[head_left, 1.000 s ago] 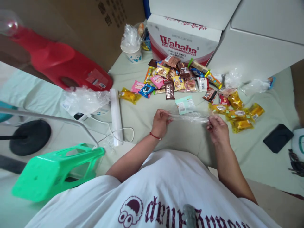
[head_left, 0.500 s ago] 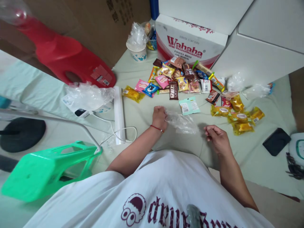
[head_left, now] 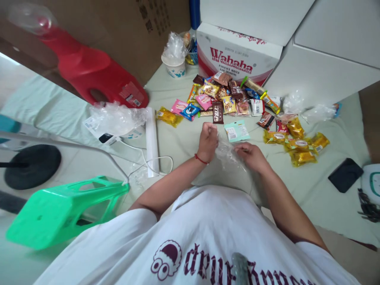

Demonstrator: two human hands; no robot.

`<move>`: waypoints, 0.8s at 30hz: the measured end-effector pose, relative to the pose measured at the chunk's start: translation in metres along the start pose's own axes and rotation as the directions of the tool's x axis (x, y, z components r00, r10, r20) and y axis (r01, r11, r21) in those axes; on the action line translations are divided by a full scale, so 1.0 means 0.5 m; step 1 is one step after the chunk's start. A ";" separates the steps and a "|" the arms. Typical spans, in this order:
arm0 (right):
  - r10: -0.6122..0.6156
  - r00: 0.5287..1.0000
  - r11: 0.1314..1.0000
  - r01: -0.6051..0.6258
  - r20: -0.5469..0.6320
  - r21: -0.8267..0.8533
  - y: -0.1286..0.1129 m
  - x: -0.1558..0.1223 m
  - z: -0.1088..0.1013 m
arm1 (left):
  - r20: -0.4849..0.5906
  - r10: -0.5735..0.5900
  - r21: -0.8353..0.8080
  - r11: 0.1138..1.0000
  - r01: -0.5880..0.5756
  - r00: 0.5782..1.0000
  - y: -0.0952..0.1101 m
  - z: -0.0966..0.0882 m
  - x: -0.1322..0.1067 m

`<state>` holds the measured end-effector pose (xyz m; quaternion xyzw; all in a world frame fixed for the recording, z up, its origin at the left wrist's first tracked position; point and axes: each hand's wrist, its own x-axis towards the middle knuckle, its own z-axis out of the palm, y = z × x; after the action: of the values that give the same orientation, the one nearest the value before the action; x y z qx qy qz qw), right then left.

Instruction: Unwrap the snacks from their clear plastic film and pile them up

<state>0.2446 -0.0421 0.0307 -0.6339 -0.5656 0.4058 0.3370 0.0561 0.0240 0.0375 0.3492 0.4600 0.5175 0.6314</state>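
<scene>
A clear plastic bag [head_left: 228, 155] hangs crumpled between my two hands, close in front of my shirt. My left hand [head_left: 208, 141] is closed on its left side, wrist banded by a red string bracelet. At the bag's right side, my right hand [head_left: 251, 155] pinches with thumb and forefinger; the film seems to be between them. Just beyond the hands lies a mint-green snack packet [head_left: 236, 131]. A dark brown wafer packet [head_left: 217, 113] is near my left fingertips, at the front of a heap of wrapped snacks [head_left: 228, 103].
Behind the heap stands a Wahaha carton [head_left: 234, 55]. Several yellow-wrapped snacks [head_left: 299, 145] and a black phone-like object [head_left: 346, 175] lie to the right. Leftward are a white roll [head_left: 152, 146], a paper cup [head_left: 173, 67], a red jug [head_left: 97, 75] and a green stool [head_left: 53, 213].
My right hand has moved left to the plastic bag and pinches at it. My left hand has shifted slightly up and right, and the bag is more bunched.
</scene>
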 end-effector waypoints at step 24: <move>0.341 0.907 0.827 -0.414 0.248 0.380 -0.013 0.002 -0.176 | 0.288 -0.311 0.007 0.947 0.323 0.906 -0.007 -0.076 0.028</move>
<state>0.3208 -0.0373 0.0753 -0.6079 -0.3531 0.6299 0.3301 0.0219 0.0358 0.0186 0.3280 0.4039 0.3616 0.7737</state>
